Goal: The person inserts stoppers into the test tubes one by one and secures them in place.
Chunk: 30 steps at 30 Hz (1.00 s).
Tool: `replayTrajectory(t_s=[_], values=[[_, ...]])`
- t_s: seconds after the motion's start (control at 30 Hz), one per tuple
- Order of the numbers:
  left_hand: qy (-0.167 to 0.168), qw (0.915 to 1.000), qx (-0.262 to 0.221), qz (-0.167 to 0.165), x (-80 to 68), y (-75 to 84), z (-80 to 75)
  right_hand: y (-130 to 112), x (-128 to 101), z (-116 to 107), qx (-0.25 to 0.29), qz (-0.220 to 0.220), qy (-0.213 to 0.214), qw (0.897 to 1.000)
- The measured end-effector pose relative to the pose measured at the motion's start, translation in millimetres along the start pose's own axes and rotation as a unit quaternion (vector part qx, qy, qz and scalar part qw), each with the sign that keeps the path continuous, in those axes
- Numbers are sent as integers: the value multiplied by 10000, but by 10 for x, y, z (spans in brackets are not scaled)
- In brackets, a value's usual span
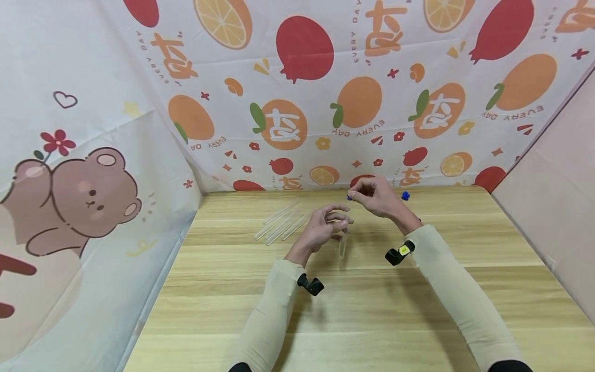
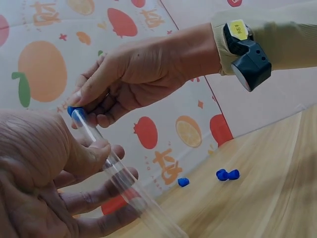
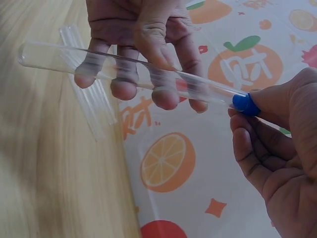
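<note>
The left hand (image 1: 323,230) curls its fingers (image 3: 124,74) around a clear test tube (image 3: 133,74), held above the wooden table (image 1: 372,310). At the tube's mouth, the right hand (image 1: 378,196) pinches a blue cap (image 3: 245,104). Beyond the fingers lie spare tubes (image 1: 281,223) and loose blue caps (image 2: 227,174).

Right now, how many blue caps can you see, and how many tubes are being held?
Cap on tube: 1
Loose caps on the table: 3
Held tube: 1
Total: 5
The spare tubes lying on the table are too blurred to count.
</note>
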<state>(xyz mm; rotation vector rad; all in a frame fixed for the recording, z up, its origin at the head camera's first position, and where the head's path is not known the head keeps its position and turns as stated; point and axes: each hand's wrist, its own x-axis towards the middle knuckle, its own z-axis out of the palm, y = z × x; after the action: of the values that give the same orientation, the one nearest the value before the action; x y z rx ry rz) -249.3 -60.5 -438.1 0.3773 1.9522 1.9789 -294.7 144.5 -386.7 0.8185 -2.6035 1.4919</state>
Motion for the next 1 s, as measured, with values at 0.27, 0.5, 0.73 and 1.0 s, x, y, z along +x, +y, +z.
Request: replayTrajectory(t_s=[0.27, 0.5, 0.73, 1.0], values=[[91, 9998, 48, 166, -10, 20, 55, -25, -3, -19, 165, -158, -55, 9997], [96, 9988, 328, 350, -18, 30, 99, -35, -30, -36, 41, -179, -82, 9998], [168, 9983, 396, 395, -5, 32, 80, -4, -54, -8, 63, -30, -209, 9998], [191, 9984, 351, 402, 15, 29, 85, 27, -46, 22, 470, -199, -290, 9983]])
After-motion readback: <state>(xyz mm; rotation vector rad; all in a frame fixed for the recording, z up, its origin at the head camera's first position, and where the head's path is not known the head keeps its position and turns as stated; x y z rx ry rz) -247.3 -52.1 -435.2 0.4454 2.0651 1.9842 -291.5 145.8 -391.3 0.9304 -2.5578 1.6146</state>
